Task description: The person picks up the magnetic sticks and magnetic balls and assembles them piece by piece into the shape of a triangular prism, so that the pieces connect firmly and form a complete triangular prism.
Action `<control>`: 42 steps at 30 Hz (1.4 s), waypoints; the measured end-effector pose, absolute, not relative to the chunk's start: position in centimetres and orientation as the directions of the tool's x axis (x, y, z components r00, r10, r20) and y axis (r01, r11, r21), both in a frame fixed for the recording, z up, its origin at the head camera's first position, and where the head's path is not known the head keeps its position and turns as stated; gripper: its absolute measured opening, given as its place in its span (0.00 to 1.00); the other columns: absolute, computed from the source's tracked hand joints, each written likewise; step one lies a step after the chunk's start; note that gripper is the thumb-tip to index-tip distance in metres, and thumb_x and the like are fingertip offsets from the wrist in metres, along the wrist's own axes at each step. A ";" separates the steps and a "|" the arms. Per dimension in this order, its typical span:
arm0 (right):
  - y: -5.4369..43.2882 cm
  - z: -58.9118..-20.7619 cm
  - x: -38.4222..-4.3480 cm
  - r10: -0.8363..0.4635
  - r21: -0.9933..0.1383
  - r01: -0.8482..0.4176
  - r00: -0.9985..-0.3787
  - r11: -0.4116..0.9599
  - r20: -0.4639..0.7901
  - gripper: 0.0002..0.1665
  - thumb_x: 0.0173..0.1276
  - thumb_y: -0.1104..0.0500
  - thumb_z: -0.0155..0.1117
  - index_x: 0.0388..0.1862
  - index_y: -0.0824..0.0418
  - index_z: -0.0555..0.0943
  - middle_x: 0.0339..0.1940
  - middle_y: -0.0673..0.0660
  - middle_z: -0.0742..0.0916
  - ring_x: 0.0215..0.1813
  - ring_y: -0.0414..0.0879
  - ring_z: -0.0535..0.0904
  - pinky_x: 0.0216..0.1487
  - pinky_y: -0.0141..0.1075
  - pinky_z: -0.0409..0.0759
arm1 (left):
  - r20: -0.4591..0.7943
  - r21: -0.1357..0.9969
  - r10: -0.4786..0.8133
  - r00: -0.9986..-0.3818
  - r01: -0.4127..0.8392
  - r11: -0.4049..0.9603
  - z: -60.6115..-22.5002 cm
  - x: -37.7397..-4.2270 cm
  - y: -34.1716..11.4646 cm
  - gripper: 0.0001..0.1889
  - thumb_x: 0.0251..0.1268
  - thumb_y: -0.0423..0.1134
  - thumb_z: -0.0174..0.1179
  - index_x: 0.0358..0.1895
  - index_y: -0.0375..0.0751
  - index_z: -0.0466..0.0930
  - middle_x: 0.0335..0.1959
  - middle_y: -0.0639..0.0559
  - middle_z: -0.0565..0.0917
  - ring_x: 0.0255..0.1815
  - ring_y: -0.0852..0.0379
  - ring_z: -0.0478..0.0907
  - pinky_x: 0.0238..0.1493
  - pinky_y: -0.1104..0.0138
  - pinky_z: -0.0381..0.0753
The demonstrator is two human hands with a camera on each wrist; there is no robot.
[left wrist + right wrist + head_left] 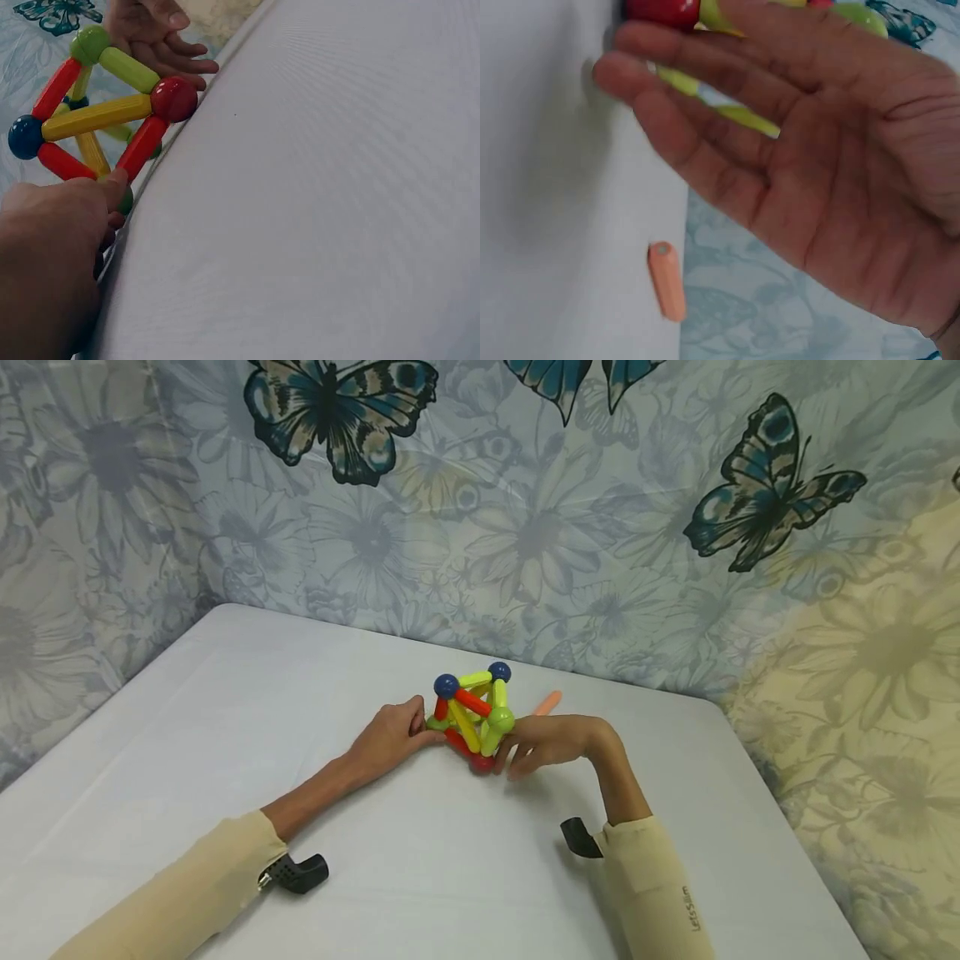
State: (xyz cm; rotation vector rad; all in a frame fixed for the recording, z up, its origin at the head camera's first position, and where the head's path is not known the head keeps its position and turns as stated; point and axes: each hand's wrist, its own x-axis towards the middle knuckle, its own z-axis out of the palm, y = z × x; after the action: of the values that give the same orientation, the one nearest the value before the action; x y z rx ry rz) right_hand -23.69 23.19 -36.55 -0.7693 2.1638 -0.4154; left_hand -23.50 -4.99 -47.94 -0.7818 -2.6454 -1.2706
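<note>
A frame of magnetic rods and balls (474, 702) stands near the middle of the table, with red, yellow and yellow-green rods. Blue balls (446, 685) top it; a red ball (482, 764) sits at its near bottom corner. My left hand (390, 733) pinches its left lower corner, where a red rod (142, 148) meets a green ball (125, 199) partly hidden by the fingers. Just right of the frame is my right hand (551, 743), fingers loosely extended and overlapping its edge. In the right wrist view the palm (840, 195) shows, holding nothing.
An orange rod (549, 702) lies on the white table (420, 860) behind my right hand. Cloth printed with flowers and butterflies (776, 485) hangs beyond the table's far edge. A black device (300, 874) sticks out at each sleeve cuff.
</note>
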 end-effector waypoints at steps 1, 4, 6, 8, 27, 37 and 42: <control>23.1 -36.8 -23.8 -0.675 -0.553 -0.390 -0.478 0.736 -0.562 0.22 0.77 0.55 0.63 0.67 0.57 0.80 0.67 0.52 0.84 0.65 0.49 0.84 0.71 0.46 0.78 | 0.305 0.712 0.408 -0.860 0.491 0.503 -47.9 -23.6 -5.0 0.22 0.61 0.48 0.76 0.34 0.43 0.70 0.25 0.56 0.79 0.28 0.62 0.73 0.32 0.72 0.69; 22.4 -37.2 -23.8 -0.743 -0.631 -0.395 -0.406 0.668 -0.533 0.30 0.77 0.57 0.63 0.75 0.56 0.71 0.73 0.53 0.80 0.65 0.48 0.84 0.69 0.42 0.80 | 0.290 0.709 0.468 -0.835 0.516 0.480 -47.7 -23.7 -5.1 0.23 0.54 0.52 0.80 0.41 0.44 0.76 0.38 0.55 0.84 0.39 0.59 0.76 0.43 0.68 0.75; 21.8 -37.4 -23.7 -0.773 -0.658 -0.407 -0.367 0.633 -0.517 0.35 0.77 0.58 0.63 0.79 0.55 0.65 0.77 0.54 0.77 0.65 0.47 0.84 0.68 0.40 0.80 | 0.269 0.697 0.517 -0.813 0.534 0.478 -47.7 -23.7 -5.1 0.29 0.52 0.56 0.81 0.50 0.47 0.78 0.45 0.56 0.84 0.45 0.59 0.76 0.50 0.66 0.77; 21.2 -37.5 -23.6 -0.790 -0.668 -0.422 -0.340 0.613 -0.510 0.40 0.76 0.59 0.64 0.83 0.54 0.60 0.79 0.54 0.73 0.66 0.46 0.82 0.67 0.38 0.80 | 0.262 0.685 0.539 -0.800 0.548 0.480 -47.7 -23.7 -5.1 0.31 0.53 0.58 0.79 0.56 0.49 0.78 0.46 0.56 0.83 0.46 0.58 0.75 0.51 0.64 0.77; 28.0 -38.9 -26.4 -0.361 -0.339 -0.280 -0.909 0.898 -0.207 0.26 0.77 0.73 0.49 0.72 0.68 0.70 0.76 0.70 0.73 0.80 0.67 0.67 0.77 0.61 0.67 | 0.250 0.744 0.538 -0.805 0.515 0.425 -48.0 -23.7 -5.2 0.17 0.67 0.47 0.70 0.55 0.53 0.79 0.40 0.58 0.84 0.40 0.59 0.78 0.42 0.69 0.75; 28.3 -39.4 -26.6 -0.161 -0.123 -0.125 -0.922 0.985 -0.352 0.21 0.79 0.58 0.62 0.66 0.65 0.77 0.58 0.65 0.84 0.53 0.55 0.80 0.59 0.53 0.80 | 0.248 0.698 0.554 -0.795 0.543 0.467 -47.7 -23.5 -4.9 0.20 0.64 0.54 0.72 0.53 0.52 0.79 0.36 0.60 0.84 0.36 0.60 0.76 0.40 0.69 0.74; 28.4 -39.0 -26.4 -0.160 -0.062 -0.147 -0.895 0.987 -0.416 0.13 0.73 0.66 0.61 0.55 0.66 0.80 0.44 0.60 0.87 0.42 0.50 0.79 0.48 0.45 0.80 | 0.246 0.690 0.561 -0.791 0.549 0.472 -47.8 -23.5 -4.9 0.17 0.66 0.53 0.71 0.49 0.50 0.78 0.35 0.60 0.85 0.35 0.61 0.76 0.40 0.69 0.75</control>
State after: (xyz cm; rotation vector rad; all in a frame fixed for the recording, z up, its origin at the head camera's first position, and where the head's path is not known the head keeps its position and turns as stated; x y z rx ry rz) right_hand -26.42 28.42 -39.00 -0.2183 2.6994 -0.0405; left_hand -23.55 -4.89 -47.76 -1.0209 -2.7078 -1.2604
